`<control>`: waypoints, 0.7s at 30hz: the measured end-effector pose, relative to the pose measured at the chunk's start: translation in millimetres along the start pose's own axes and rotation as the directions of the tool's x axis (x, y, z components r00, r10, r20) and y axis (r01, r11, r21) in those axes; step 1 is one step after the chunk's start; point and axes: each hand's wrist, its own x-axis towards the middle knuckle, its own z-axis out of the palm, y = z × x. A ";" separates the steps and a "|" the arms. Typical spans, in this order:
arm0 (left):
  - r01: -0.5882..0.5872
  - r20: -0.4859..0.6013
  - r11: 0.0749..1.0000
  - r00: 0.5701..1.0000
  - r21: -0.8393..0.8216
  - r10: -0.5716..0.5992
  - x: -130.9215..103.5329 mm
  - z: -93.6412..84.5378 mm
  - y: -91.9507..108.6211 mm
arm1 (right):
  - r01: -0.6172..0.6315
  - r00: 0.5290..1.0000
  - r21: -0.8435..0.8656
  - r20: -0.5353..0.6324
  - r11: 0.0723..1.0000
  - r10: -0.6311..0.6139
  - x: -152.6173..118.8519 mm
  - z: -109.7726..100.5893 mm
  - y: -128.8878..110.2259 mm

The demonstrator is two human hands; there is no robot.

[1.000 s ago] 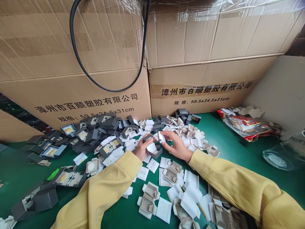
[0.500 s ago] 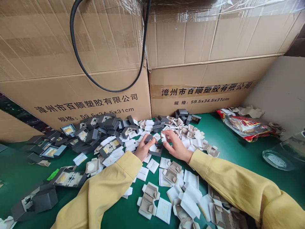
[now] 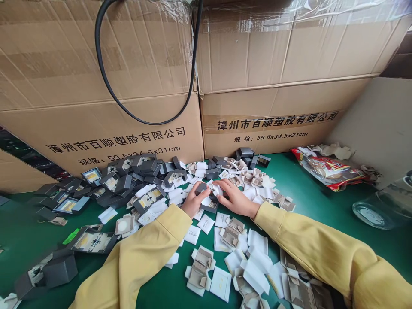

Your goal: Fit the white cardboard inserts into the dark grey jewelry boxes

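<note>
My left hand (image 3: 192,201) grips a small dark grey box (image 3: 210,206), its lid side raised under the thumb and the tray side tipped toward the right. From the right, my right hand (image 3: 237,198) pinches a small white piece (image 3: 215,189) at the opened box, where the fingers partly cover it. Whether the piece touches the inside of the box cannot be made out. Below the hands lie white printed cards (image 3: 206,223) and an unfolded grey-brown card insert (image 3: 201,270).
Dark boxes (image 3: 119,182) are heaped at the left, and folded inserts (image 3: 254,177) lie behind my right hand. Large cartons (image 3: 154,107) stand along the back, with a black cable (image 3: 106,86) hanging in front. A red snack bag (image 3: 334,167) and a clear container (image 3: 373,214) lie right.
My right hand has moved left with the white piece, from just beside the dark grey box to over its open part. The left hand stays in nearly the same place.
</note>
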 end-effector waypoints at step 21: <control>-0.126 0.105 0.973 0.989 0.193 0.107 -0.7 -4.6 -2.9 | 0.131 0.989 0.308 -0.100 0.942 -0.106 -4.9 5.5 -0.7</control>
